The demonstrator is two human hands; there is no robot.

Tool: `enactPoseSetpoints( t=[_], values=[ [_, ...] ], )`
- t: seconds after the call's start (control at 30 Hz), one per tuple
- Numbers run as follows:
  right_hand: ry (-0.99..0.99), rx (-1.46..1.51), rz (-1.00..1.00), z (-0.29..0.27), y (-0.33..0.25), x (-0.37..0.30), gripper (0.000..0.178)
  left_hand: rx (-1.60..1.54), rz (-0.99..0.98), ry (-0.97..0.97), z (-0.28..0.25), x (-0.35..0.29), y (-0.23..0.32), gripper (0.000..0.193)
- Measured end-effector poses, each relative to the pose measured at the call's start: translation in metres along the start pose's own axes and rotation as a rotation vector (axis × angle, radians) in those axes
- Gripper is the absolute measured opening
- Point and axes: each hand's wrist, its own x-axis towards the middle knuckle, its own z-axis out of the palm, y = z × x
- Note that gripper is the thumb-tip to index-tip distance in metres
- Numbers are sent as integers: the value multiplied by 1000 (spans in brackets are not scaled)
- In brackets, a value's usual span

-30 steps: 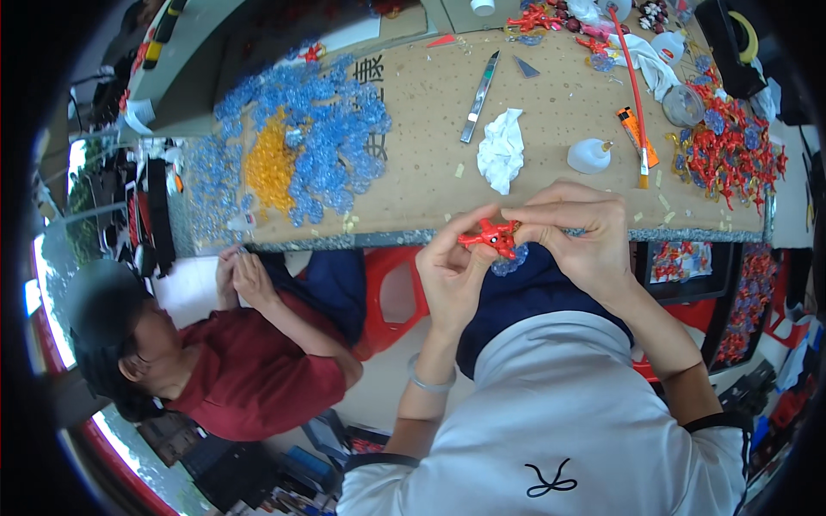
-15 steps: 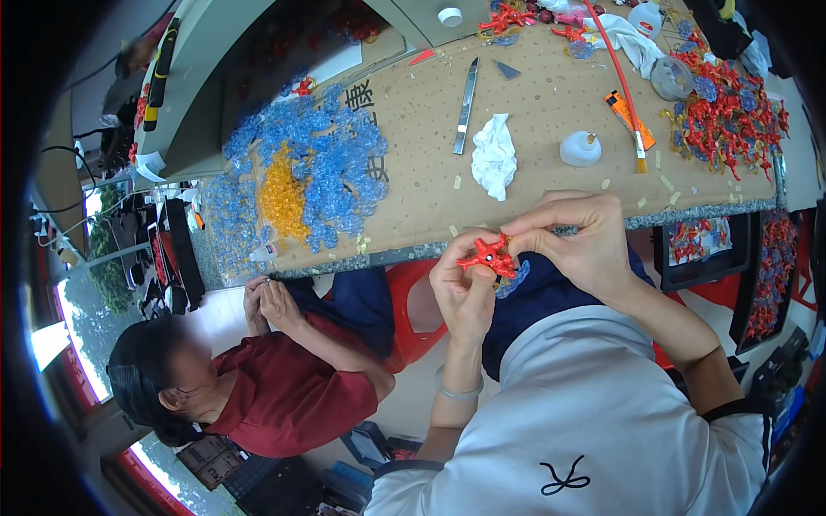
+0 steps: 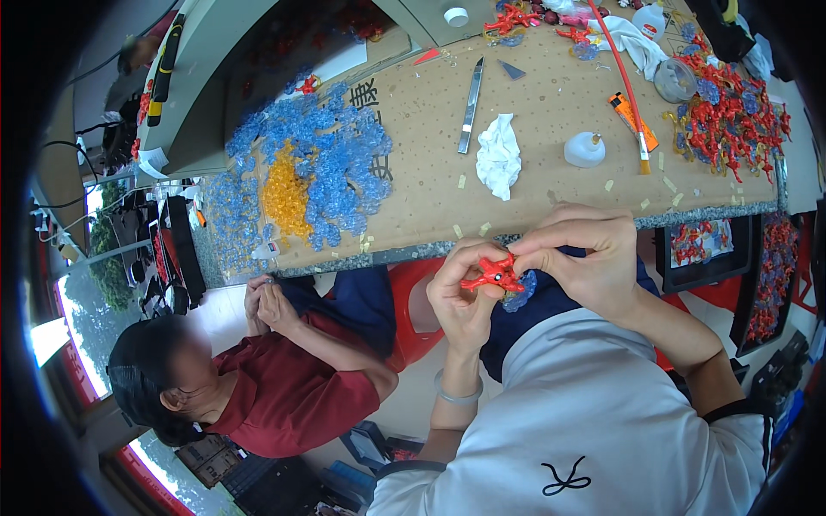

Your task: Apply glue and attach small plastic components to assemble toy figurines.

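Between the thumb and fingers of my left hand [image 3: 465,305] is a small glossy red plastic figurine [image 3: 496,273] with spread limbs and a dark-and-white spot. A clear blue plastic piece [image 3: 520,294] shows at its lower right side, against my dark trousers. My right hand [image 3: 594,254] is closed in a pinch at the figurine's upper right end. Its fingertips cover whatever small part they grip there. Both hands are just off the front edge of the table [image 3: 413,198], above my lap.
Blue clear pieces [image 3: 344,172] and amber ones [image 3: 286,193] lie heaped at left. Past my hands are a tweezer-like metal tool [image 3: 471,107], crumpled tissue [image 3: 499,155], a squeeze bottle [image 3: 585,150], a red-handled brush [image 3: 632,107] and piled red figurines [image 3: 731,125]. A co-worker [image 3: 301,378] sits at left.
The figurine has turned a little in my left hand and sits slightly lower. My right fingers have shifted slightly down and right, still pinching at its end.
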Motion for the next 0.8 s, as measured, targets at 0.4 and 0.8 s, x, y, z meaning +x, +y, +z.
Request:
enactPoseSetpoints(
  t=[0.4, 0.8],
  values=[
    [-136, -80, 0, -7, 3, -1, 15, 207, 114, 107, -3, 5, -4, 19],
    [-76, -185, -123, 1, -1, -8, 14, 468, 436, 214, 15, 5, -6, 15]
  ],
)
